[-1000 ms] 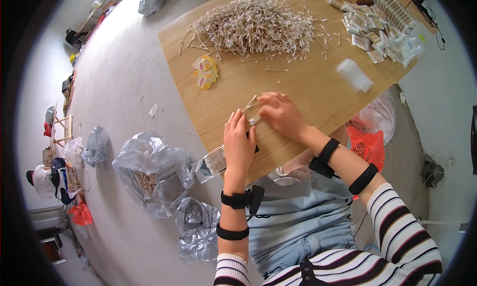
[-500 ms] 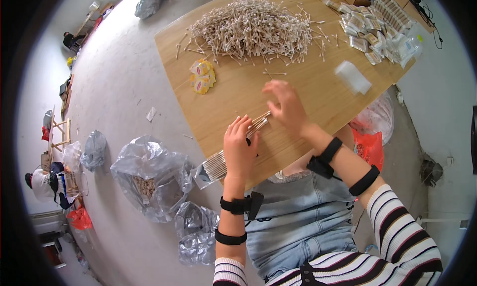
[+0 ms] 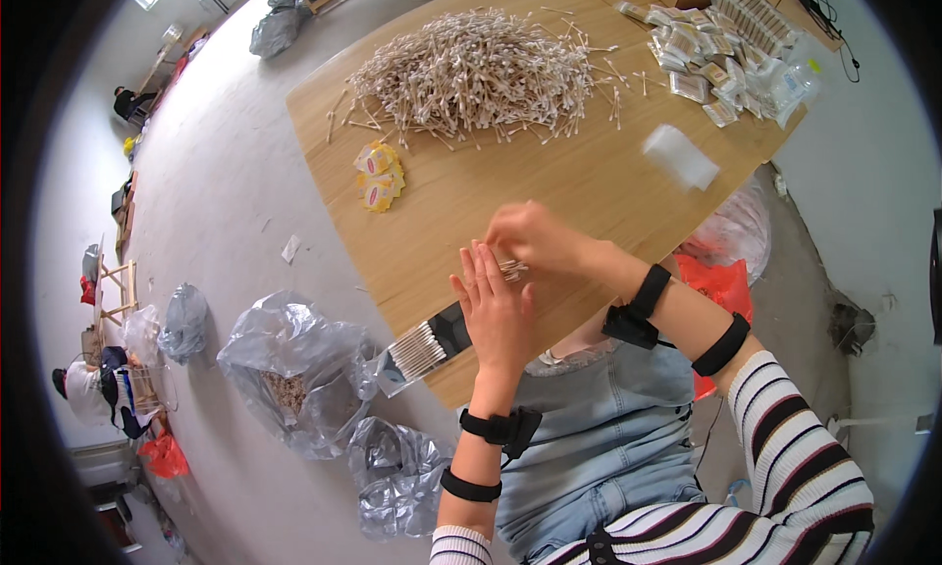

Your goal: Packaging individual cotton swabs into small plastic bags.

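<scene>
My left hand [image 3: 497, 315] reaches over the table's near edge, its fingers long and close together and the thumb apart. A small bundle of cotton swabs [image 3: 512, 270] shows between its index finger and thumb, held there, white tips outward. My right hand [image 3: 538, 235], slightly blurred, is curled against the left fingertips just beyond the bundle; whatever its fingers pinch is hidden. Beside my left wrist, a clear pack holding a row of cotton swabs [image 3: 418, 352] lies at the table corner, with a dark piece [image 3: 450, 330] touching it.
A large heap of loose cotton swabs [image 3: 481, 75] covers the far side of the wooden table [image 3: 442, 202]. Yellow labels [image 3: 380, 176] lie left, a white stack [image 3: 680, 157] right. Small filled packs [image 3: 702, 60] pile up at far right. Grey plastic bags [image 3: 294, 369] stand on the floor.
My right hand has come left and nearer, closing from loosely spread fingers to a curl against my left hand. The left hand has shifted slightly right, uncovering the dark piece; its fingers are straighter.
</scene>
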Available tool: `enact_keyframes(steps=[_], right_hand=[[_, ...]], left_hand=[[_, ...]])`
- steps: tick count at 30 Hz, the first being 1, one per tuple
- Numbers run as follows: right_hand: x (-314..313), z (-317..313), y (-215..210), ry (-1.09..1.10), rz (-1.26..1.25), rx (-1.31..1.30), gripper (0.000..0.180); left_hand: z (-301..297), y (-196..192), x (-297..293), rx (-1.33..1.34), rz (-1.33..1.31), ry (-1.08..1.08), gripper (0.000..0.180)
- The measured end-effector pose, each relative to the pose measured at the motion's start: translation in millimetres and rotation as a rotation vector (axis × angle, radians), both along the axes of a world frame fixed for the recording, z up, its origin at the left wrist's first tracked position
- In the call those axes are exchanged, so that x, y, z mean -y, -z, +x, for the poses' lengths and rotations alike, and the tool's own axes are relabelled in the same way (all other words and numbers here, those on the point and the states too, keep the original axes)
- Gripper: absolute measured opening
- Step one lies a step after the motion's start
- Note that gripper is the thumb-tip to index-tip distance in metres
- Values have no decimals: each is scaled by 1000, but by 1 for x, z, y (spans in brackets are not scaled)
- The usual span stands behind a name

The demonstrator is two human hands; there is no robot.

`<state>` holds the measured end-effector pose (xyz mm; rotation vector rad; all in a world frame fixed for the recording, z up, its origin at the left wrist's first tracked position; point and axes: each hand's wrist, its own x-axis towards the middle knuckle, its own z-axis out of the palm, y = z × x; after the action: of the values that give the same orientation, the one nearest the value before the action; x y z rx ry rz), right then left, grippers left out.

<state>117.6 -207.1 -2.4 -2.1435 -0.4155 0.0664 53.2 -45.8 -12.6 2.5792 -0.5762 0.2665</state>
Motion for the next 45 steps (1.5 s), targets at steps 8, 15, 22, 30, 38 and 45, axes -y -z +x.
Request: enact_keyframes(steps=[8,15,22,30,38,45], right_hand=[[61,43,13,795,-487,11,39],[69,49,24,823,-572,-5,49],[55,-53,20,541,-531,241,41],[52,-63,1,476,-214,226,17],[32,-28,1,318,-299,384,10],[-7,-34,1,88,-227,314,14]], left_hand=[[-7,12,8,-19,217,49,79],[-10,9,10,-31,150,53,77],[-10,13,2,26,132,50,57],[-18,12,-2,53,-85,47,40],[-21,7,-1,36,-208,17,25],[-22,2,-3,31,-188,-84,41]])
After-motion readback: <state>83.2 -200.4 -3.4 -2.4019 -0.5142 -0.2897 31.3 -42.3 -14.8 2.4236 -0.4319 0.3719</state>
